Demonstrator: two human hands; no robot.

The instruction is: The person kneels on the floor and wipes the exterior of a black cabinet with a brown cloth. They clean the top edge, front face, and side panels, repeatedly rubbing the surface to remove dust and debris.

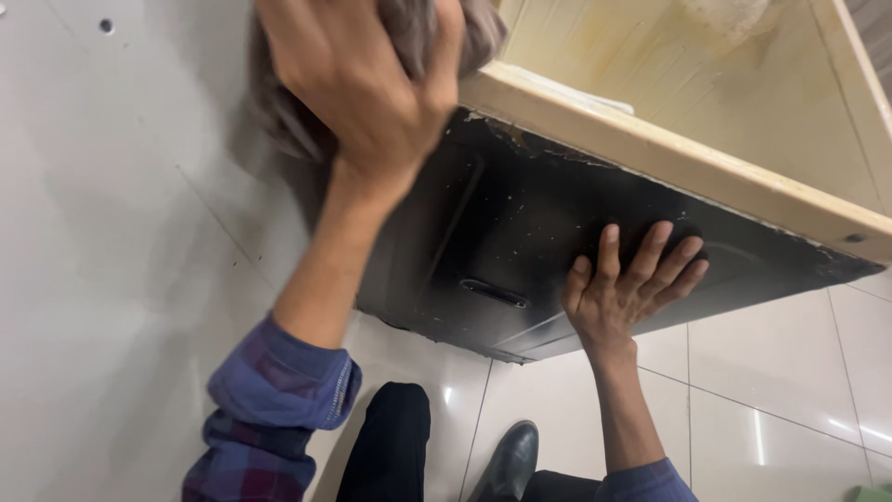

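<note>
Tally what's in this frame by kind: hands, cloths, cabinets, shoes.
Hands: 2 (left hand, right hand)
Grey cloth: 1
Black-fronted cabinet: 1
Black shoe: 1
Total: 5

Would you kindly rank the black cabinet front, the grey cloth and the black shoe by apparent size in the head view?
1. black cabinet front, clearly largest.
2. grey cloth, bunched in the left hand; nearness to the camera may enlarge it.
3. black shoe, smallest, partly cut off.
</note>
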